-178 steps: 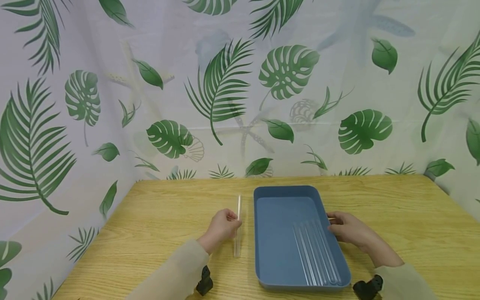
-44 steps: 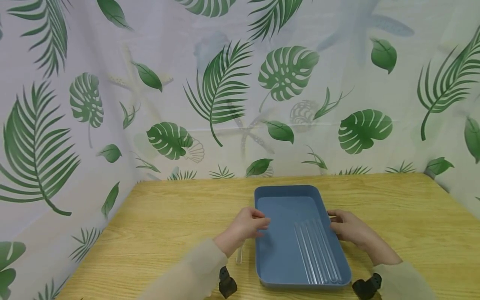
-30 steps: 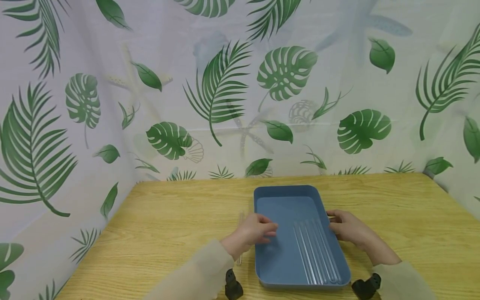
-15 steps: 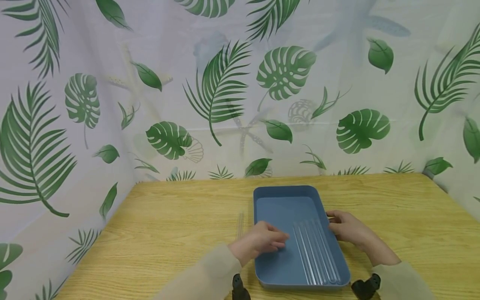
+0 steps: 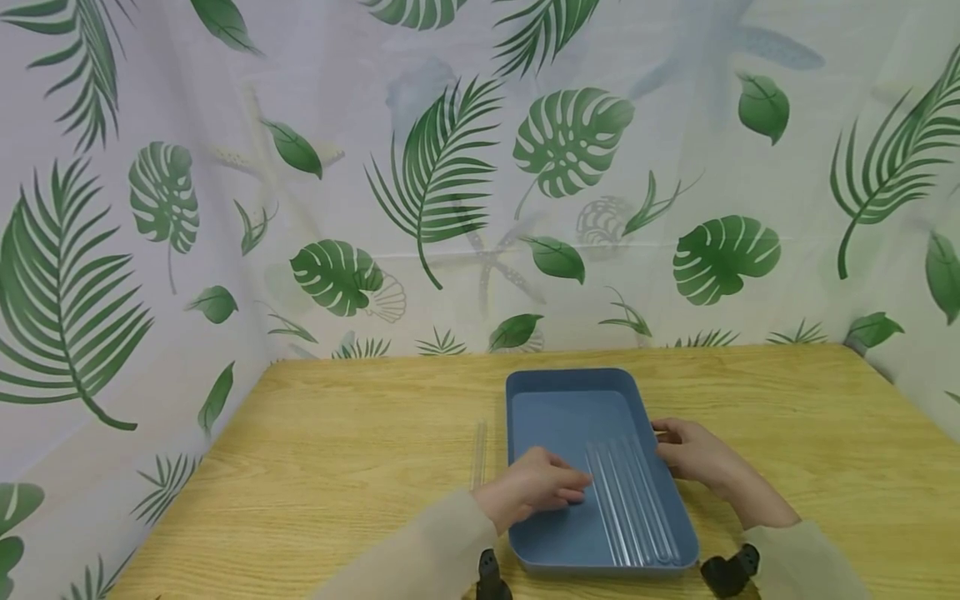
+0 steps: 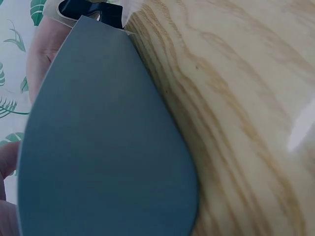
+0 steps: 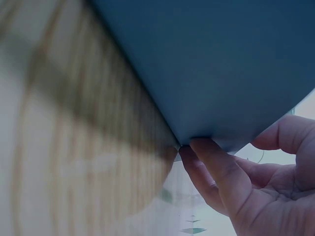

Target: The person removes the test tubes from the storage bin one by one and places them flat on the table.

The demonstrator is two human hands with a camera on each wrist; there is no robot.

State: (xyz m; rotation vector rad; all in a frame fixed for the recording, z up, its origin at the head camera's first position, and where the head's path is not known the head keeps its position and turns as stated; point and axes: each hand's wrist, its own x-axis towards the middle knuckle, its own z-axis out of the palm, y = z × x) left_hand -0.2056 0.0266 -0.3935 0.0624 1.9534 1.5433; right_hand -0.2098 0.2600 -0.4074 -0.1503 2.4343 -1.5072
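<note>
My left hand (image 5: 542, 483) reaches over the near left side of the blue tray (image 5: 551, 417), its fingers loosely bent and its fingertips close to the leftmost of several clear test tubes (image 5: 632, 504). Whether they touch it, I cannot tell; no tube shows in the hand. These tubes lie side by side along the tray's right half. At the tray's right wall, my right hand (image 5: 693, 454) grips the edge; the right wrist view has its fingers (image 7: 216, 164) against the outer wall and the thumb at the rim. Left of the tray, clear tubing (image 5: 478, 454) lies on the table, partly hidden by my left arm.
The wooden table (image 5: 360, 433) reaches back to a white curtain (image 5: 450, 317) with printed green leaves. In the left wrist view, the tray's outer wall (image 6: 108, 132) fills much of the picture and hides most of my left hand.
My left hand held a test tube upright in view left of the tray, let it go on the table, then moved right and nearer over the tray. My right hand stays put.
</note>
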